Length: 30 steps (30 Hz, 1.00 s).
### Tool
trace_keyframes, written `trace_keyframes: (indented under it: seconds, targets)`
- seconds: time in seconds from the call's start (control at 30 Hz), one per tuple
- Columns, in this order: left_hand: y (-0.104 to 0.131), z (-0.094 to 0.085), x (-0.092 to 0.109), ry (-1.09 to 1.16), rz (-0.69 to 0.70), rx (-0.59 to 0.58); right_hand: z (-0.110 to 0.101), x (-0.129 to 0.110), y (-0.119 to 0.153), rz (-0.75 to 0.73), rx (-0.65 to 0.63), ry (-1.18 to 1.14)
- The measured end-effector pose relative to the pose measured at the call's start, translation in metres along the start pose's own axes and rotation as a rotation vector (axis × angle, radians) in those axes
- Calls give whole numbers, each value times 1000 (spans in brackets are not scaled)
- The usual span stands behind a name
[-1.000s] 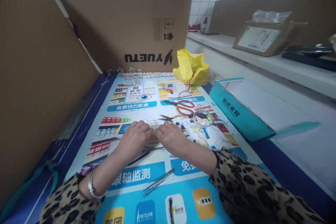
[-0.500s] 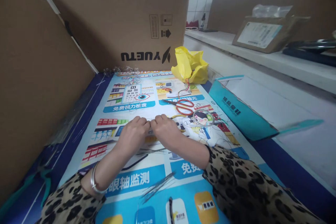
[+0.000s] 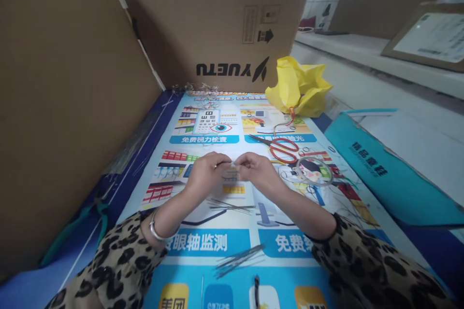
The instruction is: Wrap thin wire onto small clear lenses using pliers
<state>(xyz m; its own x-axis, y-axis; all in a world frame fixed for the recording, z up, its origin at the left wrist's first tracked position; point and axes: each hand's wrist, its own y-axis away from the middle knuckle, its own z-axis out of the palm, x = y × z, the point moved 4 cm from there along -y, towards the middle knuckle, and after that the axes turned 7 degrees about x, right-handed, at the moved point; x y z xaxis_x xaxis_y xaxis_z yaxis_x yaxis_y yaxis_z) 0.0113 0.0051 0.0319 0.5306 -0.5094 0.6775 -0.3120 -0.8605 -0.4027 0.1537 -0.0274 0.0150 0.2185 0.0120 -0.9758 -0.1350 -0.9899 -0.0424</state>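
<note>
Glossy printed poster (image 3: 217, 244) under both hands pinching thin wire (image 3: 232, 170).

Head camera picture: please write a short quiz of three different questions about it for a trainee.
1. True or false: the scissors have red handles.
2. What colour is the crumpled bag by the cardboard box? A green, B yellow, C white.
3. Which wrist wears the bracelet?

Key: 1 true. 2 B. 3 The left; the left hand and right hand pinch one small item together, too small to identify.
</note>
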Motion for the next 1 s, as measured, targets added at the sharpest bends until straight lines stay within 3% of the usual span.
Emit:
trace_keyframes:
  seconds: [0.13, 0.23, 0.6, 0.77, 1.0]
  targets:
    - [2, 8, -10, 362, -327, -31, 4, 1, 5, 156, -22, -323]
    - [4, 14, -13, 539, -416, -59, 4, 1, 7, 161, 22, -379]
    - [8, 17, -10, 673, -478, -50, 3, 7, 3, 87, 90, -276]
    - [6, 17, -7, 528, -384, -92, 2, 11, 2, 66, 93, -229]
    - [8, 11, -2, 378, -260, -70, -4, 9, -3, -144, 35, 59]
